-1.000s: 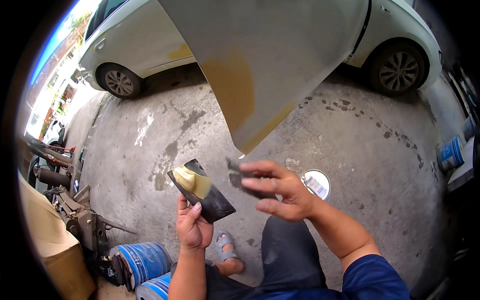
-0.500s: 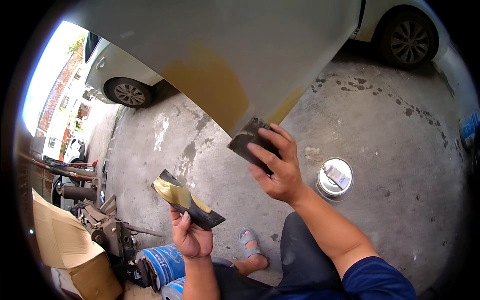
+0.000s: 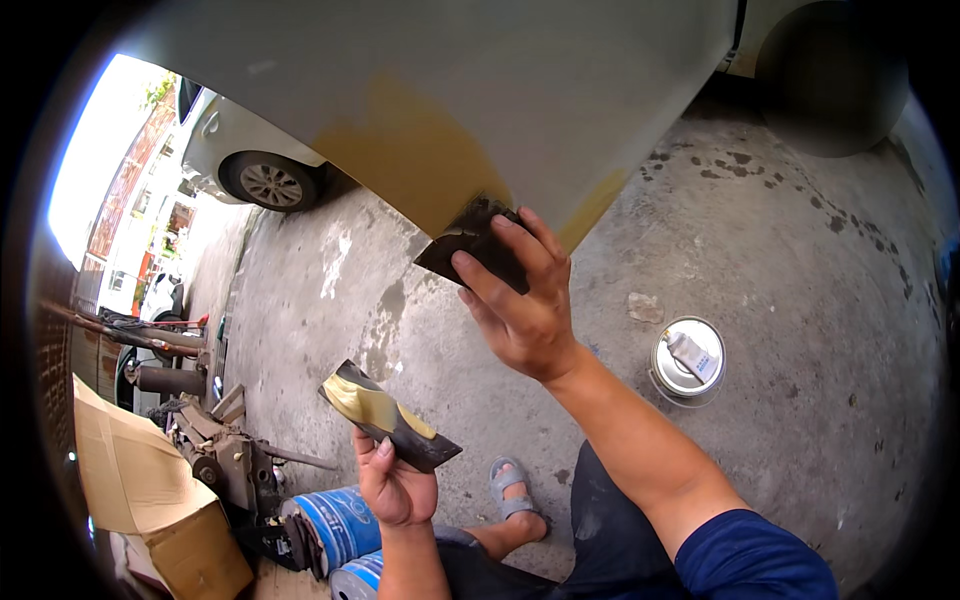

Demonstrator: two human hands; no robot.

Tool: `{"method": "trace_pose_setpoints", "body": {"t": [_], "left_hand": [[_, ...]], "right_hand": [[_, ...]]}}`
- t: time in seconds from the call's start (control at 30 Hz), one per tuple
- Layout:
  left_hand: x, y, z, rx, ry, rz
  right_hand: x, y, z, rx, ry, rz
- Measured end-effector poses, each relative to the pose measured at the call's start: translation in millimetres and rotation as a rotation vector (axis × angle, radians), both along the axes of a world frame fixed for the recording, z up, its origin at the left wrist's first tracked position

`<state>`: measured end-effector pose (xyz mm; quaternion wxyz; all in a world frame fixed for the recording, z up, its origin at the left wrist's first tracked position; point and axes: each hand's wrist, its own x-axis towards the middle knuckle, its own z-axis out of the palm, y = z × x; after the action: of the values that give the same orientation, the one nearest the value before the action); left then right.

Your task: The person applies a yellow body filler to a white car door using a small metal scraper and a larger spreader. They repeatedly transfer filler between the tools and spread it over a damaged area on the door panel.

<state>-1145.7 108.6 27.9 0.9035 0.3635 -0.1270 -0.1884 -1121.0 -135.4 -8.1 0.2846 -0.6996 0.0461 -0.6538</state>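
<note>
My right hand (image 3: 520,295) grips a dark, flat spreader (image 3: 475,245), its edge against the lower corner of a pale grey car panel (image 3: 560,110). A broad patch of yellow-tan filler (image 3: 400,155) lies on the panel just beside the spreader. A second, narrower filler strip (image 3: 597,208) runs along the panel's right edge. Lower left, my left hand (image 3: 397,485) pinches a dark flat plate (image 3: 420,447) from below. Thick yellow putty (image 3: 360,402) sits on that plate's upper face. The right fingertips press on the spreader's back.
A round tin (image 3: 680,388) with a tube (image 3: 692,357) on its lid stands on the concrete floor at right. Blue pails (image 3: 340,520), a cardboard box (image 3: 195,545) and metal parts (image 3: 235,465) crowd the lower left. A parked car's wheel (image 3: 272,183) is behind.
My right hand has moved the spreader left and slightly up, onto the lower edge of the larger filler patch. My left hand with the putty plate sits slightly lower and further right in view.
</note>
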Motion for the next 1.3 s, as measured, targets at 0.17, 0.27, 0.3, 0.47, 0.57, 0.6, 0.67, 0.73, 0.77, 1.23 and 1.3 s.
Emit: {"method": "trace_pose_setpoints", "body": {"t": [0.17, 0.27, 0.3, 0.47, 0.57, 0.6, 0.67, 0.73, 0.77, 1.23, 1.3], "left_hand": [[0, 2, -1, -0.001, 0.011, 0.008], [0, 0, -1, 0.004, 0.020, 0.009], [0, -1, -1, 0.005, 0.021, 0.006], [1, -2, -3, 0.011, -0.027, -0.025], [1, -3, 0, 0.008, -0.004, 0.002], [0, -3, 1, 0.007, 0.008, 0.016], [1, -1, 2, 0.006, -0.004, 0.007], [3, 3, 3, 0.004, -0.012, 0.005], [5, 4, 4, 0.000, -0.018, 0.004], [-1, -20, 9, 0.033, 0.099, -0.122], [-5, -23, 12, 0.027, 0.131, -0.140]], "right_hand": [[2, 0, -1, 0.006, -0.001, 0.025], [4, -2, 1, 0.007, -0.014, 0.031], [5, -2, 2, 0.008, -0.021, 0.031], [-1, -9, 14, -0.035, -0.002, 0.038], [-15, -16, 12, 0.025, -0.020, 0.075], [-24, -18, 9, 0.057, -0.027, 0.095], [-49, -16, 4, 0.033, -0.025, 0.103], [-76, -12, -6, -0.016, -0.086, 0.129], [-92, -8, -25, 0.078, 0.098, 0.113], [-140, -4, -29, 1.600, 0.148, 1.560], [-143, -8, -33, 1.521, 0.168, 1.575]]}}
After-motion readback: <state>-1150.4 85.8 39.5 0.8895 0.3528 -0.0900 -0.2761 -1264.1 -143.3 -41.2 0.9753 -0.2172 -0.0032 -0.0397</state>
